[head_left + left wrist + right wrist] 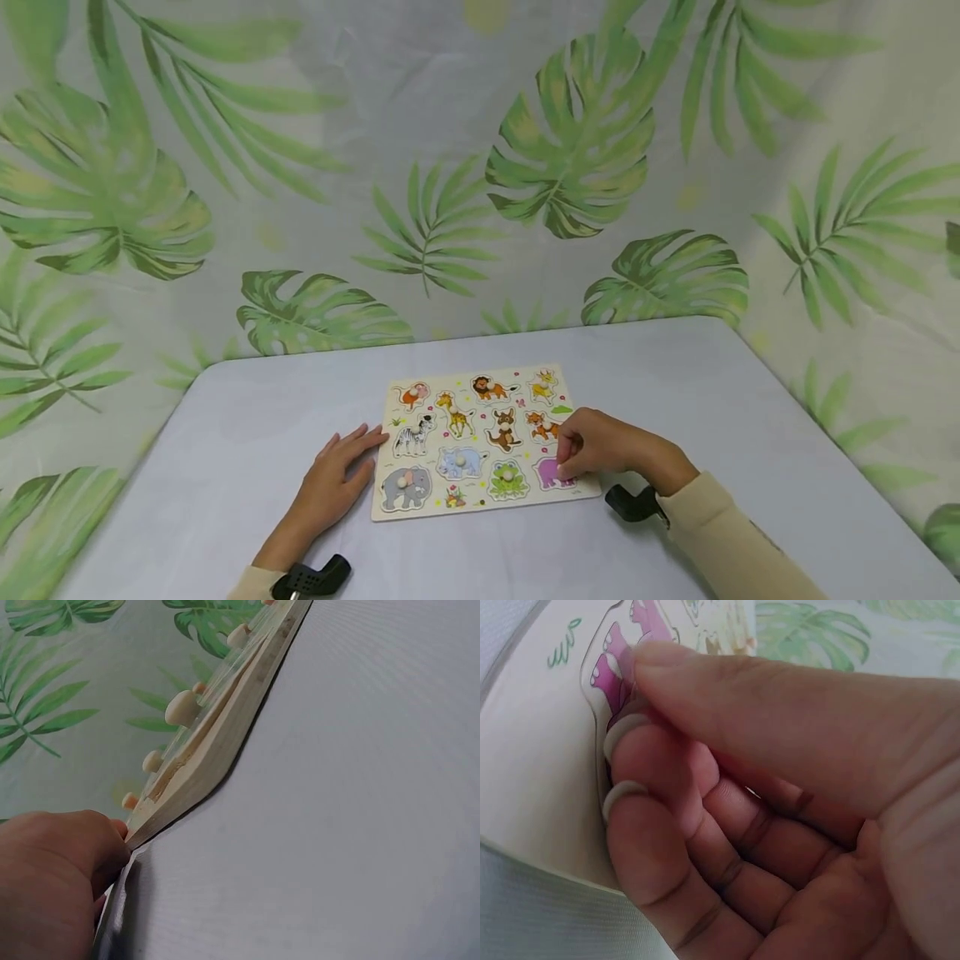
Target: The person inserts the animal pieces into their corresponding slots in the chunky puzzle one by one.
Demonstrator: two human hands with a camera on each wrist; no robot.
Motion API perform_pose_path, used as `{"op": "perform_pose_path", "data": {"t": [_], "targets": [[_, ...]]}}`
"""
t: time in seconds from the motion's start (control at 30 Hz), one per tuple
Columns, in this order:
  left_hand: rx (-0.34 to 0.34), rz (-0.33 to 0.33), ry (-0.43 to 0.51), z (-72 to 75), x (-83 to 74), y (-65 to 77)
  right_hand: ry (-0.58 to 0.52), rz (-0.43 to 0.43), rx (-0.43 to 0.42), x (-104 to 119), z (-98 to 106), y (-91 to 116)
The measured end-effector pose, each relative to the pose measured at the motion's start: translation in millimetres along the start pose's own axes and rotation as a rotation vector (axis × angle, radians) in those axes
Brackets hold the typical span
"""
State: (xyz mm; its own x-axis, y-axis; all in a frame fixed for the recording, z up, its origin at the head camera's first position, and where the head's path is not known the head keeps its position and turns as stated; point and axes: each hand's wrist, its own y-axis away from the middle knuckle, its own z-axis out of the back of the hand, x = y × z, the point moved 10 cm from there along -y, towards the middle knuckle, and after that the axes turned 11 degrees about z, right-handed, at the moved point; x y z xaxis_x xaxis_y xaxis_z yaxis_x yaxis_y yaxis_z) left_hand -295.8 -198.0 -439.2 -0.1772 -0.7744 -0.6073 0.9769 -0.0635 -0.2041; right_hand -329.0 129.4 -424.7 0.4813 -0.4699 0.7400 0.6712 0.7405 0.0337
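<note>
A wooden peg puzzle board (472,442) with animal pieces lies on the white table. At its lower right corner, my right hand (602,444) pinches the purple animal puzzle piece (549,473), whose knob is hidden by the fingers. Close up in the right wrist view, the purple piece (613,671) shows inside its outline; whether it sits fully flat I cannot tell. My left hand (335,479) rests at the board's left edge with its fingers extended, fingertips touching the rim. Several round knobs (182,709) stand up from the board in the left wrist view.
On the board are an elephant (406,487), a frog (507,481), a zebra (413,437), a lion (491,388) and other animal pieces. White cloth covers the table (225,442). A leaf-patterned curtain (450,167) hangs behind it.
</note>
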Motion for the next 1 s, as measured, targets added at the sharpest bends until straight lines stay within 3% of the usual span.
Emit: {"op": "perform_pose_path", "data": {"t": [0.77,1.0], "targets": [[0.014,-0.011,0.019,0.3,0.5,-1.9,0.099,0.036,0.045,9.3,1.7,-0.8],[0.017,-0.022,0.016,0.4,-1.5,-0.9,0.139,0.094,-0.046,18.0,10.7,0.3]]}}
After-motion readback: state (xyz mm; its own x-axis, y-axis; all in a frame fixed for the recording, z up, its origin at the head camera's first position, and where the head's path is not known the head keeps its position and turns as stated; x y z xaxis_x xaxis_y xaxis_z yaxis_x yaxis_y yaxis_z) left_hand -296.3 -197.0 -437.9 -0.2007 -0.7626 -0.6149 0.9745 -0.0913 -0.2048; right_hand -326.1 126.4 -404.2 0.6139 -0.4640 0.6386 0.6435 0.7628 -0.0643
